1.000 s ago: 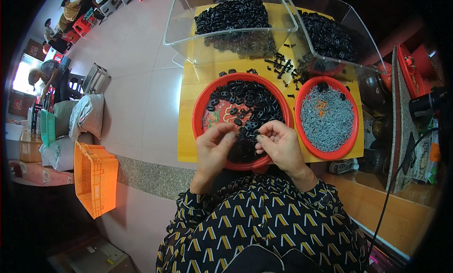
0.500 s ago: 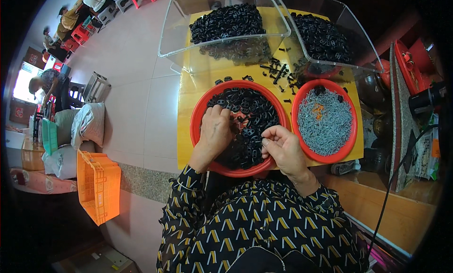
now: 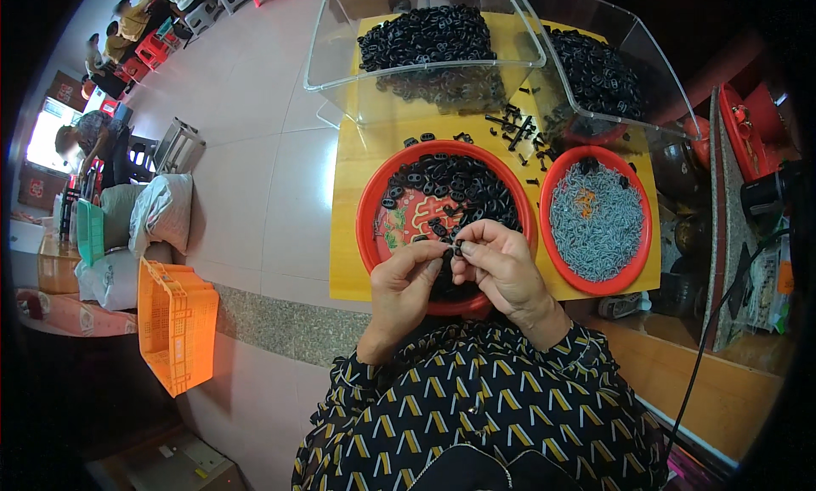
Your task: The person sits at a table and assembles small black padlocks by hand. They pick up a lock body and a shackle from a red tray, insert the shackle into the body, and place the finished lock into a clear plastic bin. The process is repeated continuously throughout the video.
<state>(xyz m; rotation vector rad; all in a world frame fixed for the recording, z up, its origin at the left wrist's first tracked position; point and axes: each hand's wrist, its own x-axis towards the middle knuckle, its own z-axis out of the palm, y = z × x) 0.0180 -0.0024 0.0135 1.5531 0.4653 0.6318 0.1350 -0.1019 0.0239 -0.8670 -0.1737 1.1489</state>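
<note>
Both hands meet over the near rim of the left red bowl (image 3: 367, 228). The left hand (image 3: 406, 280) and right hand (image 3: 501, 266) have their fingertips pressed toward each other, pinching a small black part (image 3: 456, 246) between them; how the part's long axis lies is too small to tell. The part sits just above the near edge of the left red bowl, about equally close to both hands.

The left red bowl holds more black parts, heaped on its far side, with bare bottom showing on its left. Just right of it, touching or nearly so, the right red bowl (image 3: 636, 262) is filled with small grey metal pieces. Beyond the left red bowl stand two clear bins (image 3: 340, 75) heaped with black parts, loose ones scattered on the yellow table (image 3: 348, 262) between.
</note>
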